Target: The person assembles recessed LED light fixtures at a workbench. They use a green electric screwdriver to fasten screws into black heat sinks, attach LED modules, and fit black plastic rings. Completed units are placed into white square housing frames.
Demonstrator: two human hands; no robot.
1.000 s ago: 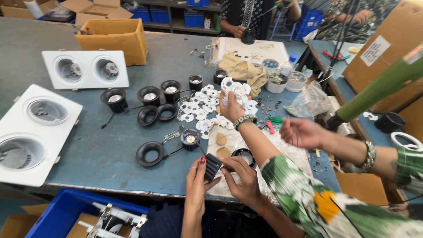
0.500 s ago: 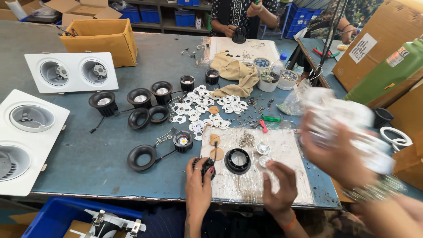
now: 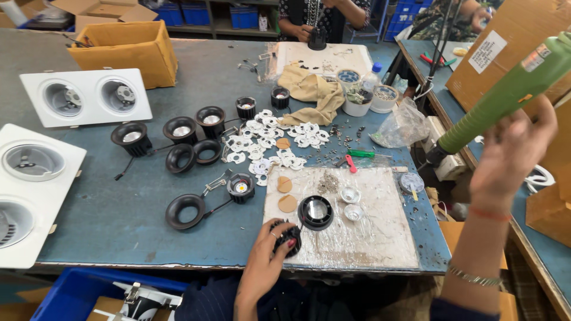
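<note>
Workshop bench w/ blue top (image 3: pixel 119 214), cartons and bins behind, other people at the far end. Left hand (image 3: pixel 267 261) sits at the near edge, fingers closed round a black finned lamp body (image 3: pixel 289 236), pinning it on the white board (image 3: pixel 357 238). Just beyond the hand: black ring (image 3: pixel 315 212); two small reflector cups (image 3: pixel 351 202) to its right; tan discs (image 3: pixel 285 193) just ahead-left. Right hand (image 3: pixel 508 154) is up high, well right of the board, wrapped round a green driver (image 3: pixel 505 95); tip not near any part. Farther ahead of the left hand: heap of white star-shaped plates (image 3: pixel 267 139) and loose screws (image 3: pixel 327 181).

Step, as I read it: assy of the lamp body, part held steady, tool lifted clear. Next move calls for bringing the driver down square over the body w/ the left hand bracing it.
</note>
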